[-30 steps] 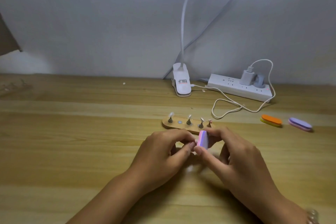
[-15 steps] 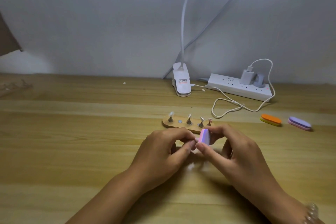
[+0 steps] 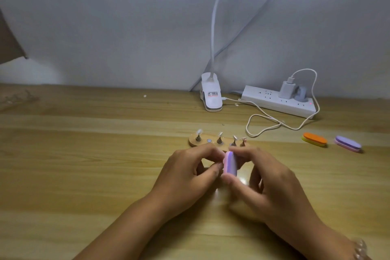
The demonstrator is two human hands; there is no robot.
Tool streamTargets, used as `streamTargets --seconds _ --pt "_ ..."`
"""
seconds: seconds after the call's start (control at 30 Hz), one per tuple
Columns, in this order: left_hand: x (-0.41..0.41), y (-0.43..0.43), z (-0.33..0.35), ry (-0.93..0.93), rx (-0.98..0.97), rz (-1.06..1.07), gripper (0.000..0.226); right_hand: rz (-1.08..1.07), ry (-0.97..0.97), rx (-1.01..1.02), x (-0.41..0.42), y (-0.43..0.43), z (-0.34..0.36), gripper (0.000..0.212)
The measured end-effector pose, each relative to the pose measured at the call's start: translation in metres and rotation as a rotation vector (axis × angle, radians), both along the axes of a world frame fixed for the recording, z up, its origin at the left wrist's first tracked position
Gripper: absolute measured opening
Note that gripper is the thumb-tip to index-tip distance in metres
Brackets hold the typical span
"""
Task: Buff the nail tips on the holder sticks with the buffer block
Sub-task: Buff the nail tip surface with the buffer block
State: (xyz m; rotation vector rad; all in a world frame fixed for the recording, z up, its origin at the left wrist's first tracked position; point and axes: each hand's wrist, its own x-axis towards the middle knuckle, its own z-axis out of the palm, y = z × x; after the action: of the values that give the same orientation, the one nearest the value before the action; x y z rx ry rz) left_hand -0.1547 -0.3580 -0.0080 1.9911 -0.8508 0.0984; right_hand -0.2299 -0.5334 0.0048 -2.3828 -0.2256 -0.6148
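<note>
head view: the right hand [image 3: 272, 183] grips the buffer [image 3: 229, 163] on edge, thumb below and fingers over the top, just in front of the wooden base [image 3: 193, 143] on the table [image 3: 84, 175]. the left hand [image 3: 185, 177] has thumb and forefinger pinched together right against the buffer's left face. what they clamp is hidden, but one spot on the base is bare, so it is most likely a stick with its nail tip against the buffer. four sticks [image 3: 220, 139] stand on the base with tips on, apart from both hands. whether any of those is already buffed cannot be told. by my reading one tip is in work and up to four are left. an orange buffer [image 3: 314, 139] and a purple buffer [image 3: 347, 143] lie well off to the right.
</note>
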Motion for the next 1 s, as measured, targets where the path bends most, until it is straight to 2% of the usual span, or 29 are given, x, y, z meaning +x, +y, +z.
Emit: streamTargets --seconds 0.13,0.23,0.37,0.53,0.67,0.8,0.93,1.0 --pt "-0.0008 -0.0008 0.0013 -0.021 0.018 0.011 0.012 -0.041 0.006 0.016 0.0013 -0.0048 -0.0016 0.037" --pt "-0.0021 -0.0010 0.0032 -0.047 0.035 0.028 0.013 -0.030 -0.048 -0.095 0.0005 -0.0001 -0.0021 0.037" --pt "-0.0025 -0.0002 0.0040 -0.069 0.064 0.034 0.008 -0.030 0.024 0.032 0.0004 -0.0025 0.0006 0.038" --pt "-0.0028 0.0002 0.0021 -0.079 0.062 0.046 0.006 -0.038 -0.007 -0.084 -0.0004 0.0020 0.0004 0.039" --pt "-0.0030 -0.0007 0.0020 -0.095 0.069 0.048 0.007 -0.100 0.031 0.007 -0.0004 -0.0043 0.0014 0.038" --pt "-0.0018 0.0001 0.0003 -0.082 0.054 0.040 0.008 -0.067 0.008 -0.077 -0.0007 0.0014 0.0020 0.038" --pt "-0.0018 -0.0006 -0.0004 -0.094 0.049 0.036 0.008 -0.084 0.038 0.045 -0.0002 -0.0036 0.0026 0.037" --pt "-0.0015 -0.0004 -0.0010 -0.089 0.050 0.035 0.008 -0.097 0.030 0.026 0.0002 -0.0045 0.0016 0.038"
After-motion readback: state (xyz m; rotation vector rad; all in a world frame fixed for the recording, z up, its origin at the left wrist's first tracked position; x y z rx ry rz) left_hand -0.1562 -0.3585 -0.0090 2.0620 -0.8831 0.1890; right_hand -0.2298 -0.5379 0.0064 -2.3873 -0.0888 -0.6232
